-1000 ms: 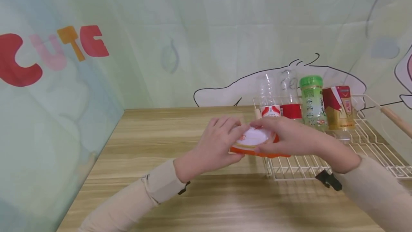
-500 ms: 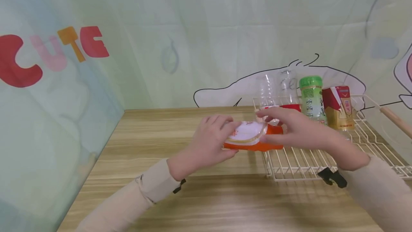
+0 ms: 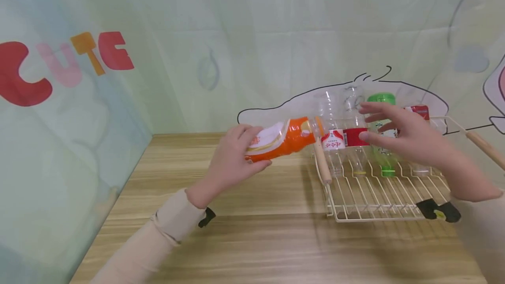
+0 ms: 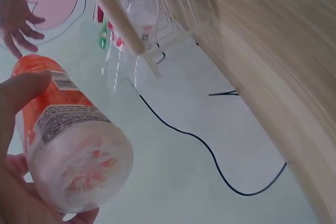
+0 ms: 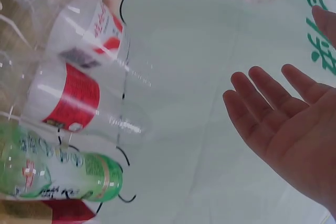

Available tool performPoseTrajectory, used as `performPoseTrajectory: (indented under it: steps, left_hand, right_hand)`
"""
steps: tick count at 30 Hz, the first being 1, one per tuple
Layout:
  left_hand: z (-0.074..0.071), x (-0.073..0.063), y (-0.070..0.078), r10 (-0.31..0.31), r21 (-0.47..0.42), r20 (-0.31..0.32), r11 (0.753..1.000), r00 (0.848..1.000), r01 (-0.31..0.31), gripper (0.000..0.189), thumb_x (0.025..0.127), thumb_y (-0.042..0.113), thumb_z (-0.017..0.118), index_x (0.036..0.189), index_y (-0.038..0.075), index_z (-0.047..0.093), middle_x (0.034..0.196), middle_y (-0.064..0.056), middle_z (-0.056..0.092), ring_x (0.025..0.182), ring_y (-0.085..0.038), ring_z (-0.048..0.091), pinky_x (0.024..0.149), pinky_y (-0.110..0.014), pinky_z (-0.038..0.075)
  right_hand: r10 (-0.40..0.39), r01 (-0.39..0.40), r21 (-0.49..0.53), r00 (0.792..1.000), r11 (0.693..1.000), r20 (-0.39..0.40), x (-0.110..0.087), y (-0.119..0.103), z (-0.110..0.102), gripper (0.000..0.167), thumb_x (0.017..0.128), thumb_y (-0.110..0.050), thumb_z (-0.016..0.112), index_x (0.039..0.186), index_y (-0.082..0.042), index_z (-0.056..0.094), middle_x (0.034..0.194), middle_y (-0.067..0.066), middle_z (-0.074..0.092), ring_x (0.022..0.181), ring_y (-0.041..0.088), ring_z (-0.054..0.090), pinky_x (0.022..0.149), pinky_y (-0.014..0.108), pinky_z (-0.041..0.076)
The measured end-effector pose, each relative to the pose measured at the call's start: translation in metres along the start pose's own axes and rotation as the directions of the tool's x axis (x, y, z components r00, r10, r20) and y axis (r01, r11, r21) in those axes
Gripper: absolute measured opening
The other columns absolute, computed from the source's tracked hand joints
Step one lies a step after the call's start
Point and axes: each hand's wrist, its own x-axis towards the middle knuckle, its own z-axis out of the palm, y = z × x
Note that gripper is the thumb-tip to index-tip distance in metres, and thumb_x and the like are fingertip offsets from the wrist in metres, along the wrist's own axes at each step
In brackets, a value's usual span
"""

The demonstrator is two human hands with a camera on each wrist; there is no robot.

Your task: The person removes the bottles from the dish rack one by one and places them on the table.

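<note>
My left hand point(image 3: 226, 159) grips a plastic bottle with an orange and white label point(image 3: 289, 137) around its base end. The bottle is held tilted above the table, its neck pointing right and slightly up. In the left wrist view the clear ribbed base of this bottle point(image 4: 81, 163) faces the camera, with the thumb across its label. My right hand point(image 3: 418, 139) is apart from the bottle, in front of the green bottle and the carton, holding nothing. Its fingers point(image 5: 257, 103) are spread and slightly bent in the right wrist view.
A white wire rack point(image 3: 371, 220) with wooden handles point(image 3: 322, 161) stands on the wooden table point(image 3: 252, 249). Along its back stand a clear bottle with a white-and-red label point(image 3: 333, 139), a red-labelled bottle point(image 3: 356, 137), a green-capped bottle point(image 3: 381, 97) and a red-gold carton point(image 3: 419, 111).
The right hand has let go of the orange-labelled bottle and moved right. The left hand has moved left and up with the bottle, whose neck now tilts upward.
</note>
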Motion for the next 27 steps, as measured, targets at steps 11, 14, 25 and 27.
performPoseTrajectory:
  steps: [11, 14, 25, 27]
  left_hand:
    - [-0.009, -0.005, -0.039, -0.3, -0.197, 0.004, 0.935, 0.954, 0.295, 0.06, 0.078, 0.025, 0.078, 0.129, 0.008, 0.053, 0.118, -0.007, 0.054, 0.105, -0.022, 0.048, 0.087, -0.042, 0.046]
    - [-0.01, -0.008, -0.05, -0.361, -0.223, -0.012, 0.91, 0.933, 0.349, 0.06, 0.079, 0.025, 0.077, 0.129, 0.007, 0.05, 0.118, -0.008, 0.053, 0.104, -0.024, 0.049, 0.089, -0.044, 0.046]
    - [-0.011, -0.015, -0.095, -0.536, -0.348, -0.083, 0.805, 0.84, 0.48, 0.063, 0.081, 0.021, 0.076, 0.132, 0.001, 0.044, 0.122, -0.014, 0.052, 0.106, -0.028, 0.05, 0.09, -0.044, 0.045]
    - [-0.012, -0.016, -0.102, -0.567, -0.37, -0.093, 0.783, 0.819, 0.5, 0.064, 0.082, 0.021, 0.076, 0.133, 0.001, 0.042, 0.124, -0.014, 0.051, 0.109, -0.028, 0.049, 0.092, -0.045, 0.045]
  right_hand:
    - [0.143, -0.142, 0.012, 0.988, 0.99, -0.056, 0.0, 0.046, -0.025, 0.064, 0.095, -0.027, 0.06, 0.15, -0.011, 0.03, 0.141, 0.023, 0.044, 0.117, 0.037, 0.05, 0.072, 0.001, 0.035]
    - [0.193, -0.193, 0.004, 0.979, 0.981, -0.061, 0.002, 0.058, -0.031, 0.068, 0.096, -0.03, 0.058, 0.152, -0.008, 0.025, 0.143, 0.027, 0.041, 0.12, 0.042, 0.048, 0.087, 0.027, 0.049]
    - [0.324, -0.322, 0.036, 0.945, 0.946, -0.043, 0.005, 0.083, -0.039, 0.078, 0.098, -0.044, 0.049, 0.155, -0.008, 0.01, 0.149, 0.031, 0.029, 0.129, 0.054, 0.031, 0.091, 0.075, 0.03]
    - [0.337, -0.335, 0.043, 0.941, 0.941, -0.043, 0.007, 0.086, -0.041, 0.079, 0.098, -0.044, 0.048, 0.155, -0.007, 0.008, 0.15, 0.032, 0.027, 0.13, 0.056, 0.03, 0.091, 0.075, 0.029]
